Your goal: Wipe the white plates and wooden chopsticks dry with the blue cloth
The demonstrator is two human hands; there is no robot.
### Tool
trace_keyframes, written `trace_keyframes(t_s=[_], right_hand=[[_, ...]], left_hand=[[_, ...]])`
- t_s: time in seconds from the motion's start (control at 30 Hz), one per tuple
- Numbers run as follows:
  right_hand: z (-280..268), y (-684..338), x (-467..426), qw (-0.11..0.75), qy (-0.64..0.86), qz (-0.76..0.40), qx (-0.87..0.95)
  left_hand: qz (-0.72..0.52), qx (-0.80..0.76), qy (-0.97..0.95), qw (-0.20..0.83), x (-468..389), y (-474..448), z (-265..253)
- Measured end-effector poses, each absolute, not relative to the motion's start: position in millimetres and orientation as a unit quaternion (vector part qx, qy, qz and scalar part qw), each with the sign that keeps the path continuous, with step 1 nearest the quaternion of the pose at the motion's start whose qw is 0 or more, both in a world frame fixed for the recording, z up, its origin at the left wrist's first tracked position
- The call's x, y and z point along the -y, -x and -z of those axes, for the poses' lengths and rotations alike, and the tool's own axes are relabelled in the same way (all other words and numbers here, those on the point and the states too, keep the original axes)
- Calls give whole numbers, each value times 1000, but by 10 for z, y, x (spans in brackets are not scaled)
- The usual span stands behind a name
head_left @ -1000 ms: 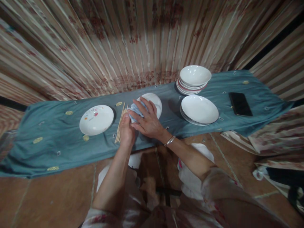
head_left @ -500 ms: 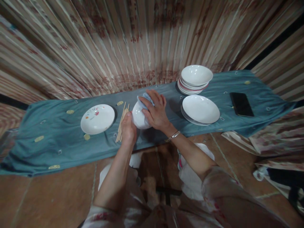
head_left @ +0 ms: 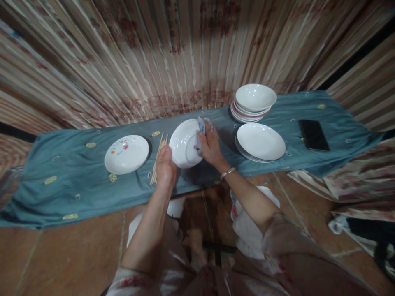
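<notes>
My left hand grips the left rim of a glossy white plate, with the thumb on its face. The plate is tilted above the cloth-covered bench, and a small dark floral mark shows near its right side. In my right hand is a crumpled light blue cloth, pressed against the plate's right edge. The fingers hide part of that cloth. Light wooden chopsticks lie beside my left hand, partly covered by it.
A floral white plate rests at left. Toward the right are a stack of white bowls and a stack of white plates. A black phone lies farther right on the teal cloth. Pleated curtains hang behind.
My right hand and the cloth have shifted right, from over the plate's face to its right edge. More of the plate now shows, tilted differently. My left hand stays at the left rim.
</notes>
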State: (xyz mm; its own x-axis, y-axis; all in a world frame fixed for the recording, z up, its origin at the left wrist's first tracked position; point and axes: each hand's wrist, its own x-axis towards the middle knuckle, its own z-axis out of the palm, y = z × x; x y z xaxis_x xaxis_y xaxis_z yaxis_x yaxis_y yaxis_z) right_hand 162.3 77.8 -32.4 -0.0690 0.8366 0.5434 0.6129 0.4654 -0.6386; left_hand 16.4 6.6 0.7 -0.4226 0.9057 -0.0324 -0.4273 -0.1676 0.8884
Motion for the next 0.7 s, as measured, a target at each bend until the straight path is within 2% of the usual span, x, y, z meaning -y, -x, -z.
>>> trace_keyframes(t_s=[0.27,0.7], right_hand=[[528,-1593,-866,513,494,-179,679],[716,-1530,-844,542,521,-275,599]], left_hand=[[-722,-439,-264,465,-82,-103,53],[-727,-445,-261,453,-90,-101,45]])
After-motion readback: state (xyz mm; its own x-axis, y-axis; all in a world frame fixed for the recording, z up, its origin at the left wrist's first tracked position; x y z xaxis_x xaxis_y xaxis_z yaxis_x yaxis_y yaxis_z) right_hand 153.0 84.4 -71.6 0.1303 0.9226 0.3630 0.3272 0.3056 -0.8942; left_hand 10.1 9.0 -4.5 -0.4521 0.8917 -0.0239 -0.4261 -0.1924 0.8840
